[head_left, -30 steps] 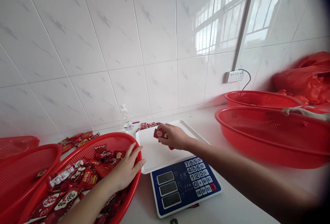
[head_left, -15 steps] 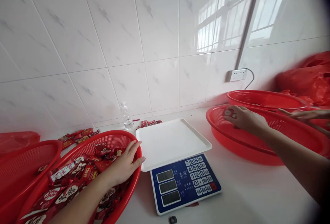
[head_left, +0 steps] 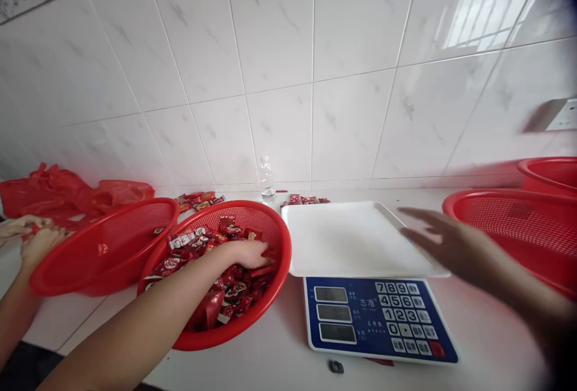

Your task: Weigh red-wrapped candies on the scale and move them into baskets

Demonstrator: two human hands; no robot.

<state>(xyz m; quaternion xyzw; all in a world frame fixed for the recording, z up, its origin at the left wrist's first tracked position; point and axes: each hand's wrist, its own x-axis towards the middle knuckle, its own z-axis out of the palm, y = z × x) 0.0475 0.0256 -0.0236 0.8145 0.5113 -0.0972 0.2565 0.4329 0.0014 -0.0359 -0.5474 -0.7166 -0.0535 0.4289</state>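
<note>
My left hand (head_left: 252, 253) reaches into a red mesh basket (head_left: 287, 253) filled with small red snack packets (head_left: 228, 226). Its fingers curl down among the packets by the right wall, their tips partly hidden; what they hold, if anything, does not show. My right hand (head_left: 435, 238), smeared by motion, passes over the right edge of a white tray (head_left: 338, 238) with its fingers stretched out and nothing visible in them. The bare tray rests on a blue and white scale (head_left: 367, 304) with a keypad and blank displays.
At the left, a co-worker's hands (head_left: 38, 238) are by a red basket (head_left: 108, 247) and red plastic bags (head_left: 76, 193). More red baskets (head_left: 509, 205) stand at the right. A clear bottle (head_left: 267, 178) and loose packets (head_left: 309, 200) lie along the wall. A small black object (head_left: 336, 367) sits before the scale.
The view has turned left. My left hand has moved from the basket's rim down into the packets. My right hand has left the right basket and opened; the small object it held is gone from it.
</note>
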